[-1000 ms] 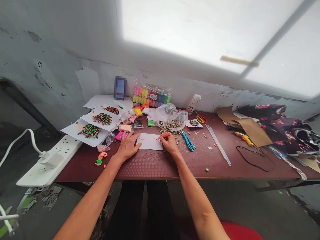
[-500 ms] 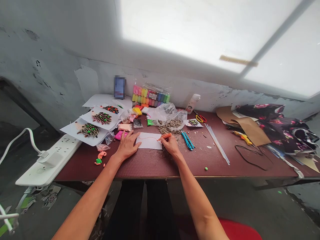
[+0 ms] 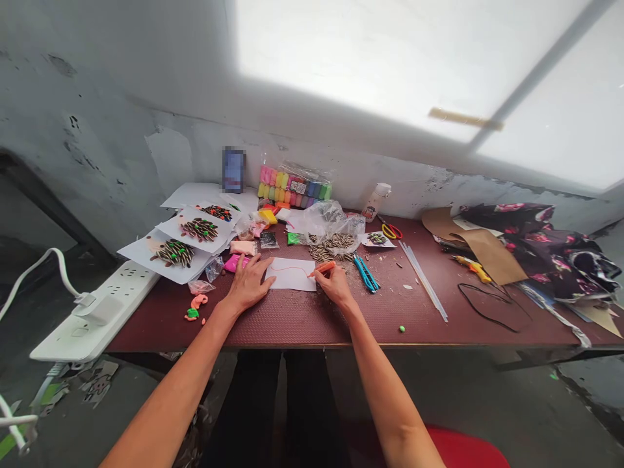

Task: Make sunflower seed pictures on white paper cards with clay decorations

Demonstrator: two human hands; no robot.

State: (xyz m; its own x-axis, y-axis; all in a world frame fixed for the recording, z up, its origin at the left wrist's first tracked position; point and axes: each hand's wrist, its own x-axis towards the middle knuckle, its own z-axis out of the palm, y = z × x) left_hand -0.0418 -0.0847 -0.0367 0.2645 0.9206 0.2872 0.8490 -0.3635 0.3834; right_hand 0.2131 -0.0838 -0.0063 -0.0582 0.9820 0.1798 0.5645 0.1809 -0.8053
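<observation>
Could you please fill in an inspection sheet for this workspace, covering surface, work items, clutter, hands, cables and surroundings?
Surface: dark red textured tabletop, with a small green piece near the front edge.
Work items: white paper bearing a curved orange line; orange pen at its right side.
Clutter: loose striped seeds, teal cutter, scissors and stacked decorated sheets.
Hands: left hand spread at the paper's left edge; right hand gripping the pen.
Cables: white cable plugged into the power strip; dark cord lying loose at right.
Surroundings: scuffed wall behind; red seat below; other people, nothing seen.
</observation>
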